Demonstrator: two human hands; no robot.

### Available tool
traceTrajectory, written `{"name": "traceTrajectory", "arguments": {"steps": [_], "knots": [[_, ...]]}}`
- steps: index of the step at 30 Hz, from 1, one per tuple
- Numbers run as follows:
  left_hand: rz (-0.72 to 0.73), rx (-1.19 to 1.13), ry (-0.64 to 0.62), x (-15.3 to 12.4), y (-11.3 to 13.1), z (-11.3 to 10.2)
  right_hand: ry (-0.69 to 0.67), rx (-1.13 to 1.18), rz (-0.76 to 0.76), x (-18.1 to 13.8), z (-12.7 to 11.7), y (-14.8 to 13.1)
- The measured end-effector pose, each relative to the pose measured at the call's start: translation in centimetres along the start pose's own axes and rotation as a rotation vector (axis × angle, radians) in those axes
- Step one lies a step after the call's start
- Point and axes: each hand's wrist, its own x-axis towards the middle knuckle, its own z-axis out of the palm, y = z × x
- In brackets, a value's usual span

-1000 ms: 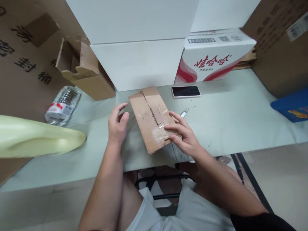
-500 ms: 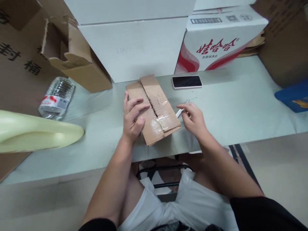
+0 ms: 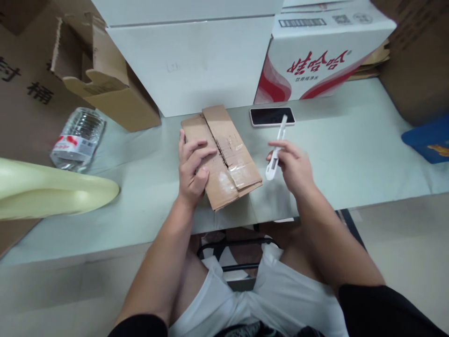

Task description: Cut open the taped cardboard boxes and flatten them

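A brown cardboard box [image 3: 242, 159] lies at a slant on the table, with shiny clear tape near its front end and a dark gap along its top seam. My left hand [image 3: 192, 168] grips its left side, fingers over the top and thumb near the front. To the right of the box, my right hand [image 3: 293, 164] pinches a white utility knife [image 3: 273, 164] above the tabletop. The knife's tip points away from me, over the phone's near edge. Box and knife are apart.
A phone [image 3: 263, 117] lies behind the box. White cartons [image 3: 196, 70] stand along the back. At left are an open cardboard box [image 3: 122, 98], a plastic water bottle [image 3: 77, 140] and a pale yellow object [image 3: 70, 192]. Something blue [image 3: 430, 140] sits at the right edge.
My right hand has drawn away from the box to the right, bringing the utility knife from beside the box's right edge into full view. My left hand stays on the box.
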Motion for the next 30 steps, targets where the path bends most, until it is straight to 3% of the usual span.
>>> {"name": "traceTrajectory", "arguments": {"steps": [3,7,10,15,20,26,30], "knots": [[0.03,-0.019,0.032,0.0,0.0,0.3,0.052,0.359,-0.184,-0.8,-1.1,-1.7],[0.021,-0.014,0.048,0.0,0.1,0.5,0.11,0.423,-0.396,-3.4,-1.2,-4.8],[-0.042,0.041,0.02,0.1,0.2,0.5,0.11,0.409,-0.376,-5.3,-0.6,-6.6],[-0.093,0.057,-0.015,0.0,0.5,0.4,-0.084,0.255,-0.331,-6.4,0.1,-7.7],[-0.105,0.047,-0.016,-0.2,0.5,0.4,-0.035,0.032,-0.384,-6.1,1.0,-7.8],[-0.02,0.035,-0.009,-0.2,0.2,0.4,-0.203,-0.016,-0.395,-5.8,1.8,-8.7],[0.01,0.028,-0.005,-0.2,0.1,0.5,-0.156,0.019,-0.442,-5.7,2.1,-7.9]]}}
